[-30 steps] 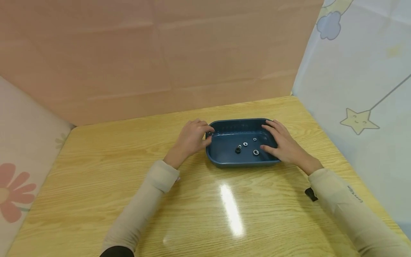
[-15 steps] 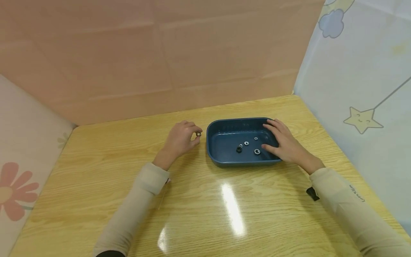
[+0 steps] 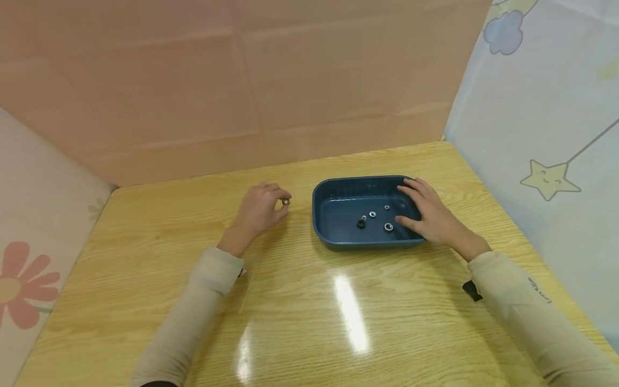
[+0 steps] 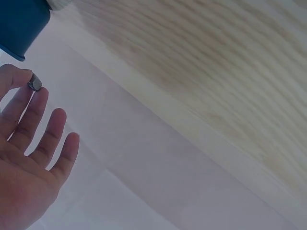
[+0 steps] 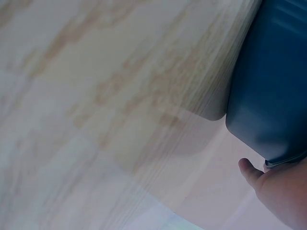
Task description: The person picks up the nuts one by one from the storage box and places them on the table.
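In the head view, my left hand [image 3: 258, 210] is over the table left of the blue tray [image 3: 367, 245]. Its thumb and fingertip pinch a small metal nut [image 3: 286, 202]; the left wrist view shows this nut [image 4: 34, 82] with the other fingers spread out loosely. My right hand [image 3: 432, 219] lies over the tray's right end, fingers spread across the rim and thumb reaching inside. On the tray floor are a black nut [image 3: 361, 224], a larger silver nut [image 3: 389, 227] and several smaller silver ones, such as a nut [image 3: 373, 214] near the middle.
The wood-grain table [image 3: 300, 312] meets a pinkish-brown backdrop [image 3: 251, 97] behind and a patterned white sheet [image 3: 556, 107] on the right. A small black object [image 3: 472, 291] shows beside the right sleeve. A light streak reflects off the tabletop.
My left hand has left the tray's left rim and moved left over the table, carrying the pinched nut. My right hand has stayed at the tray's right end.
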